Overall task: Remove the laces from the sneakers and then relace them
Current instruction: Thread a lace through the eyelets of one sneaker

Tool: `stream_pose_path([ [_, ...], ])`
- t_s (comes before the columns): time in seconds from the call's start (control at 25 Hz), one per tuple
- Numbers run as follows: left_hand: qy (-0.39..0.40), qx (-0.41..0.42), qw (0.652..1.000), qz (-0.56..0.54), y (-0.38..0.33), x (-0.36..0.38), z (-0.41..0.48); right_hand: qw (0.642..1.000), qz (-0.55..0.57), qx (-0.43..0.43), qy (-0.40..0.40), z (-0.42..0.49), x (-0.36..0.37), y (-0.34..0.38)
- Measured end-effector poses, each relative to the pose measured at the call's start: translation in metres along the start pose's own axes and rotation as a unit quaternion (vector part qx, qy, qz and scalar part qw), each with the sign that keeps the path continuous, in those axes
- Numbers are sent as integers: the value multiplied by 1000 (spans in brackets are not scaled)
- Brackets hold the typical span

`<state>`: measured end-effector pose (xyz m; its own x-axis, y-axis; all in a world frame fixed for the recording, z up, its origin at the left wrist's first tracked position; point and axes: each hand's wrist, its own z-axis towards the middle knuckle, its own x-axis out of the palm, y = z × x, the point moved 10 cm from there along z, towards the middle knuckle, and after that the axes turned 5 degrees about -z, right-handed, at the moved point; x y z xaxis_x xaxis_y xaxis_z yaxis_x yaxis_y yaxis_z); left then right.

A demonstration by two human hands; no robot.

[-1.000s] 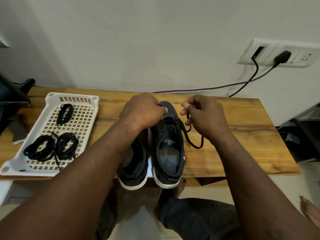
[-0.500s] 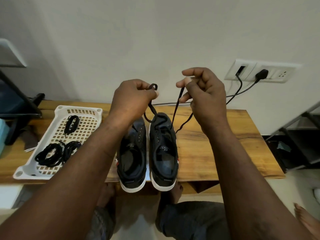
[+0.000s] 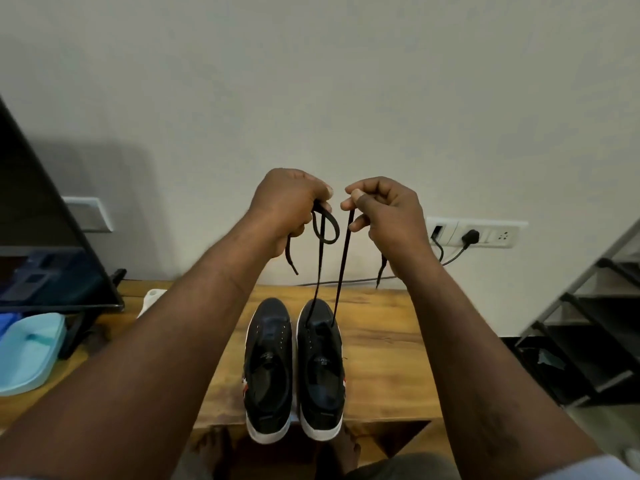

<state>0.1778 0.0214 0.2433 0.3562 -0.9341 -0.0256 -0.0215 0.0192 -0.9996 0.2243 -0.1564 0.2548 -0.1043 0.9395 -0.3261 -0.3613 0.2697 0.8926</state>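
Lace (image 3: 341, 258): both ends pinched taut by left hand (image 3: 287, 206) and right hand (image 3: 384, 209), above right sneaker (image 3: 320, 368) on counter (image 3: 384, 344).

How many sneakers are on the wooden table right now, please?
2. The left sneaker stands on the table, no lace showing; the right sneaker stands beside it, its lace held up by the left hand and right hand. None appears hidden.

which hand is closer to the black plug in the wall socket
Right. The right hand is raised beside the plug; the left hand is beyond it, farther away.
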Motion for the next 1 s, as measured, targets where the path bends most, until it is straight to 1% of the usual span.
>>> stream_pose_path([
  [0.12, 45, -41, 998, -10, -30, 7, -9, 1000, 9, -19, 4, 3, -10, 37],
  [0.2, 41, -43, 998, -21, -52, 2, -12, 999, 17, -28, 1, 6, -18, 63],
  [0.28, 31, -29, 998, -56, -74, -2, -14, 999, 24, -35, -5, 8, -26, 85],
  [0.48, 36, 23, 991, -126, -126, 1, -21, 998, 33, -57, -23, 13, -43, 130],
  [0.68, 67, 51, 973, -213, -172, 10, -29, 993, 56, -95, -39, 15, -60, 177],
  [0.84, 82, 101, 954, -271, -207, 9, -36, 991, 74, -107, -39, 17, -71, 206],
  [0.92, 82, 144, 952, -258, -220, 6, -38, 990, 76, -110, -38, 16, -72, 212],
  [1.0, 75, 177, 962, -195, -220, 6, -40, 990, 69, -112, -43, 13, -71, 213],
])
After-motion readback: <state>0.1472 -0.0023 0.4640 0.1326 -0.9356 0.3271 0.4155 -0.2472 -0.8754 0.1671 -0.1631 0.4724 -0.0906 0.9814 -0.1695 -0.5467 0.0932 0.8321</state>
